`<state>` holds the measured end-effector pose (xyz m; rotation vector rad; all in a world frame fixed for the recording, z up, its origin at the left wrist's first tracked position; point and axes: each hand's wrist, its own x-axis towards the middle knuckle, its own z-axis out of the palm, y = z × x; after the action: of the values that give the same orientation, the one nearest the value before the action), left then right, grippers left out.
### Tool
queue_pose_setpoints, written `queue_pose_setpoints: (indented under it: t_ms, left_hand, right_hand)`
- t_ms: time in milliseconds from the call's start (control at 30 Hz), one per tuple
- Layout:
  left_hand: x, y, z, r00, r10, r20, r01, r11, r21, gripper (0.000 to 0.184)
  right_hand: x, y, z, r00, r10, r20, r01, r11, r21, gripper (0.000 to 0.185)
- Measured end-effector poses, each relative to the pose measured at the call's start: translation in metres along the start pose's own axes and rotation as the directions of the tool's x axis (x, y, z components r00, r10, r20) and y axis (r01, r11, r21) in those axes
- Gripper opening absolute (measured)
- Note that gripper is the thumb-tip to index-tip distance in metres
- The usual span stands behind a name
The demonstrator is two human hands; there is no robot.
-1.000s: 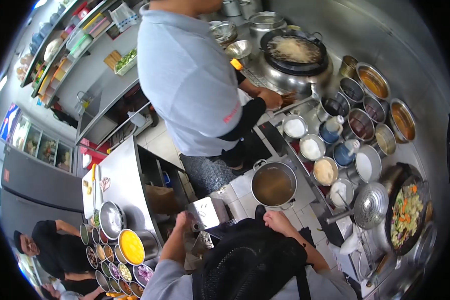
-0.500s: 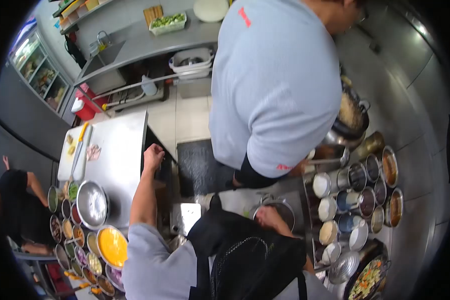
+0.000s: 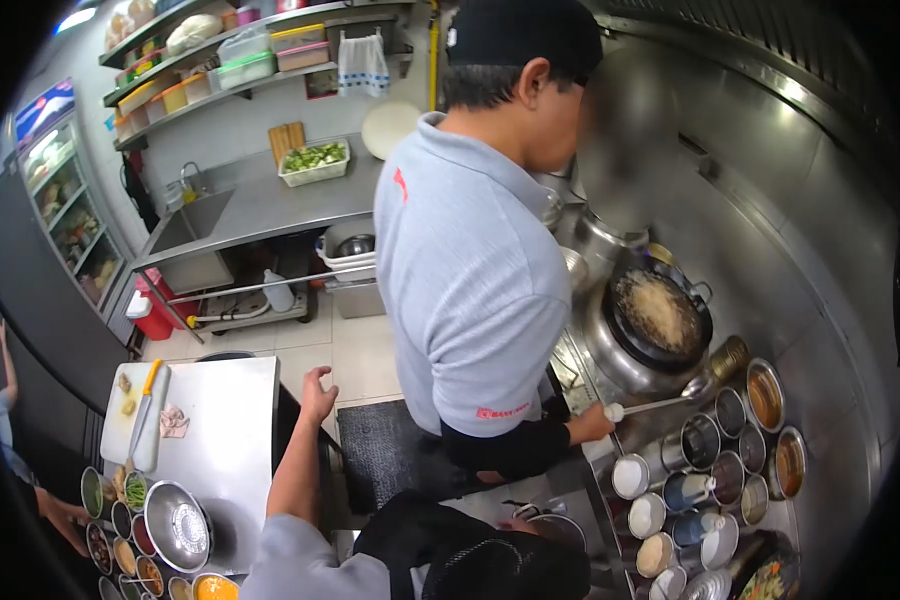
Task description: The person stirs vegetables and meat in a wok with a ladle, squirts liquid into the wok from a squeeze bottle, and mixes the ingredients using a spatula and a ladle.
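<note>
Right hand (image 3: pixel 517 526) near round, silvery pot (image 3: pixel 564 525)

The worktable top (image 3: pixel 230 425) is smooth metal with a satin sheen; the mixing bowl (image 3: pixel 177 523) is glossy metal. The floor mat (image 3: pixel 378 450) appears rough. The co-worker's shirt (image 3: pixel 470 260) is matt cloth; the wall panels (image 3: pixel 770 260) are reflective metal.

the near table (image 3: pixel 225 430) carries one knife (image 3: pixel 143 413), one white cutting board (image 3: pixel 121 442) and one wide steel bowl (image 3: pixel 173 505). one pot (image 3: pixel 572 524) is by the right hand (image 3: pixel 518 525); two woks (image 3: pixel 660 354) and two pans of orange sauce (image 3: pixel 781 446) show.
</note>
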<state>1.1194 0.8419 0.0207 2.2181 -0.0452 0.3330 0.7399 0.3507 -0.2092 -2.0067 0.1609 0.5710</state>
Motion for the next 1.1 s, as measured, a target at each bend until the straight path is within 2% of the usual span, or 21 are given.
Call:
queue_pose_setpoints:
  t_ms: [33, 200, 333, 400, 467, 533, 600, 667, 767, 833, 933, 1000, 1067, 1100]
  left_hand:
    - [0.013, 0.006, 0.001, 0.999, -0.011, -0.038, 0.011, 1.000, -0.018, 0.049]
    - [0.104, -0.004, 0.017, 0.989, -0.005, -0.144, -0.002, 0.999, -0.049, 0.044]
    - [0.187, -0.037, 0.035, 0.996, 0.028, -0.088, -0.034, 0.997, -0.066, 0.043]
    - [0.233, -0.060, 0.031, 1.000, 0.001, -0.020, -0.002, 0.996, -0.085, 0.041]
    - [0.295, -0.096, 0.018, 0.999, -0.016, 0.048, 0.020, 0.995, -0.094, 0.041]
    - [0.344, -0.151, 0.013, 0.996, 0.049, 0.068, -0.042, 0.993, -0.107, 0.036]
    - [0.375, -0.169, -0.006, 0.992, -0.044, 0.120, 0.077, 0.954, -0.290, 0.035]
    - [0.396, -0.174, -0.015, 0.978, -0.092, 0.185, 0.138, 0.957, -0.253, 0.032]
    - [0.420, -0.215, 0.003, 0.968, -0.073, 0.240, 0.147, 0.941, -0.304, 0.031]
    - [0.428, -0.233, 0.029, 0.946, -0.061, 0.318, 0.174, 0.923, -0.343, 0.032]
    - [0.448, -0.223, 0.056, 0.896, -0.063, 0.439, 0.242, 0.900, -0.364, 0.032]
    - [0.455, -0.198, 0.073, 0.861, -0.085, 0.501, 0.289, 0.893, -0.345, 0.032]
    - [0.479, -0.163, 0.096, 0.805, -0.029, 0.593, 0.242, 0.928, -0.284, 0.027]
    - [0.489, -0.147, 0.111, 0.778, -0.024, 0.627, 0.300, 0.892, -0.338, 0.023]
  right_hand:
    - [0.005, 0.013, 0.002, 0.999, 0.038, 0.019, -0.038, 0.999, -0.003, 0.038]
    - [-0.005, -0.057, -0.037, 0.989, 0.148, -0.017, -0.149, 0.988, -0.049, 0.037]
    - [0.001, -0.082, -0.046, 0.980, 0.196, -0.031, -0.197, 0.979, -0.049, 0.037]
    - [0.024, -0.096, -0.055, 0.980, 0.197, -0.032, -0.198, 0.978, -0.067, 0.038]
    - [0.086, -0.153, -0.073, 0.988, 0.141, -0.057, -0.149, 0.975, -0.168, 0.037]
    - [0.165, -0.229, -0.093, 0.996, 0.048, -0.074, -0.068, 0.953, -0.295, 0.036]
    - [0.240, -0.341, -0.117, 0.997, -0.024, -0.079, -0.010, 0.911, -0.413, 0.035]
    - [0.313, -0.424, -0.149, 0.995, -0.063, -0.074, 0.016, 0.861, -0.508, 0.035]
    - [0.406, -0.509, -0.189, 0.999, -0.042, -0.024, 0.018, 0.778, -0.628, 0.033]
    - [0.456, -0.537, -0.210, 0.999, 0.008, 0.033, 0.016, 0.732, -0.682, 0.033]
    - [0.519, -0.532, -0.228, 0.986, 0.074, 0.147, 0.054, 0.701, -0.711, 0.032]
    - [0.583, -0.476, -0.233, 0.965, 0.085, 0.249, 0.117, 0.710, -0.694, 0.031]
    - [0.643, -0.397, -0.227, 0.930, 0.019, 0.366, 0.235, 0.737, -0.634, 0.030]
    - [0.664, -0.355, -0.219, 0.909, -0.027, 0.416, 0.294, 0.748, -0.595, 0.030]
